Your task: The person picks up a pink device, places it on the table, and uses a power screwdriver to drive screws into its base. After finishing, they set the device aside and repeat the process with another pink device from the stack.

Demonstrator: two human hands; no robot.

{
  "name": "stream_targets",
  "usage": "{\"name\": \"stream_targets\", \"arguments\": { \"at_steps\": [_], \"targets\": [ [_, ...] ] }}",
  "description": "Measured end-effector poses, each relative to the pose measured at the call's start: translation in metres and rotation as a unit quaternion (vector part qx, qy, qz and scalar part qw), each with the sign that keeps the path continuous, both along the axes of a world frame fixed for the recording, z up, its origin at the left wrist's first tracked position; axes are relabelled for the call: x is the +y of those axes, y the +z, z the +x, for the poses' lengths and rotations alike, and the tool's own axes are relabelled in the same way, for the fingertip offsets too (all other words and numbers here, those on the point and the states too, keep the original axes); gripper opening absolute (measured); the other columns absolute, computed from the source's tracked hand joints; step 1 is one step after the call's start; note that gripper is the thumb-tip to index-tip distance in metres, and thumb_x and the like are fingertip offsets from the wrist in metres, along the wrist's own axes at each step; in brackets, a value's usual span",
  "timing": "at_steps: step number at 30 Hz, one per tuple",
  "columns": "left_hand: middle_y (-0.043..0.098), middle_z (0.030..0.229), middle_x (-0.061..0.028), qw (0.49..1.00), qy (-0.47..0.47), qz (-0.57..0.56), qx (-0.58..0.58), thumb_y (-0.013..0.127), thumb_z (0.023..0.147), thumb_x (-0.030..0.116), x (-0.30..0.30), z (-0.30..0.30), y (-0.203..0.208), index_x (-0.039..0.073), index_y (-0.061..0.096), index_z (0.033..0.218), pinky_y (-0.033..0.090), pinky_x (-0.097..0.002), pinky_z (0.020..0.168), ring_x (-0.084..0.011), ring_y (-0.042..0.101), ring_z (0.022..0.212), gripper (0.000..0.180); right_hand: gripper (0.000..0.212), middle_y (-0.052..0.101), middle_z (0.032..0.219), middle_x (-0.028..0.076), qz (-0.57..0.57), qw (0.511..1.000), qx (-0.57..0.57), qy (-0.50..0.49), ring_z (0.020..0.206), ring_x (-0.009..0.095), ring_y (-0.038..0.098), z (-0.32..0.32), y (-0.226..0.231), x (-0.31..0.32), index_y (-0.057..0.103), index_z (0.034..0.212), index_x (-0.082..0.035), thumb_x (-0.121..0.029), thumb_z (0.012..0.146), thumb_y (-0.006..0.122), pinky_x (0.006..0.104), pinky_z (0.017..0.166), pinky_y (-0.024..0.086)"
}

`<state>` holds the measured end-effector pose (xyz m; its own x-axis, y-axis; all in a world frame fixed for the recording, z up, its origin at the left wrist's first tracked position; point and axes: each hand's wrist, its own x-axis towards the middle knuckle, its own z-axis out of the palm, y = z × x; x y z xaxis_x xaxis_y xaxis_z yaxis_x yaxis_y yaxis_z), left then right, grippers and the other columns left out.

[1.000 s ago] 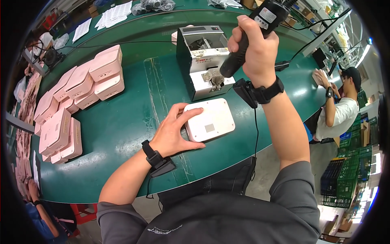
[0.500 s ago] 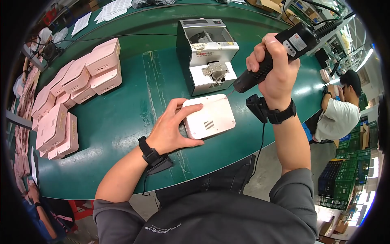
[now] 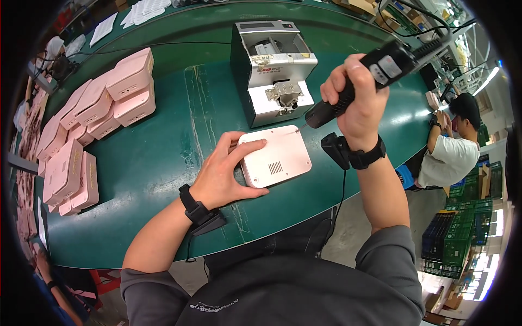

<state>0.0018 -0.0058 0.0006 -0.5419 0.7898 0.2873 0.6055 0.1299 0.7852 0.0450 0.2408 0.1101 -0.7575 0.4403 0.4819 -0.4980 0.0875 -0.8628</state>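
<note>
My right hand (image 3: 363, 103) is wrapped round a black electric screwdriver (image 3: 392, 61), held at a slant with its cable running off to the upper right. The thin bit points at the far right corner of a pale pink plastic case (image 3: 285, 152), its tip at or close to the screw hole there. That case lies flat on the green table, vented side up, with small holes at its corners. Gripping its left side is my left hand (image 3: 222, 171), thumb along the near edge and index finger on top. Just beyond the case stands a silver and black screw feeder (image 3: 276, 70).
Several similar pink cases (image 3: 89, 117) are stacked at the left of the green table (image 3: 163, 163). White papers (image 3: 149, 12) lie at the back. Another person (image 3: 451, 144) works at the far right, near stacked green crates (image 3: 459, 233). Another person's arm shows at the lower left.
The scene has shifted slightly leftward in view. My right hand and the screwdriver sit slightly lower, with the bit still at the case's far right corner. My left hand keeps its hold.
</note>
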Motion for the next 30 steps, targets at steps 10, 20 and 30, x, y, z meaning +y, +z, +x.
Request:
{"name": "stream_targets", "arguments": {
  "at_steps": [10,20,30],
  "targets": [
    [0.044,0.13,-0.0144,1.0,-0.002,-0.004,0.028,0.092,0.061,0.026,-0.002,0.003,0.001,0.023,0.057,0.137,0.053,-0.0412,0.097,-0.0331,0.059,0.113,0.084,0.02,0.054,0.067,0.007,0.009,0.998,0.063,-0.018,0.052,0.017,0.051,-0.026,0.043,-0.012,0.056,0.088,-0.001,-0.02,0.093,0.061,0.035,0.053,0.045],
    [0.044,0.13,-0.0153,1.0,0.001,-0.012,0.024,0.091,0.062,0.029,-0.005,0.002,0.0,0.023,0.058,0.137,0.052,-0.0415,0.099,-0.0343,0.057,0.114,0.082,0.02,0.052,0.066,0.006,0.008,1.0,0.008,0.003,0.052,0.017,0.051,-0.022,0.034,-0.027,0.056,0.088,-0.001,-0.02,0.093,0.06,0.0345,0.053,0.045],
    [0.044,0.131,-0.0143,1.0,-0.001,-0.023,0.003,0.092,0.061,0.026,-0.003,0.003,0.003,0.02,0.06,0.135,0.05,-0.0417,0.103,-0.0334,0.058,0.116,0.082,0.017,0.051,0.065,0.007,0.016,0.999,0.013,0.037,0.05,0.017,0.05,-0.015,0.018,-0.042,0.053,0.089,-0.004,-0.019,0.094,0.059,0.0351,0.051,0.044]
  ]
}}
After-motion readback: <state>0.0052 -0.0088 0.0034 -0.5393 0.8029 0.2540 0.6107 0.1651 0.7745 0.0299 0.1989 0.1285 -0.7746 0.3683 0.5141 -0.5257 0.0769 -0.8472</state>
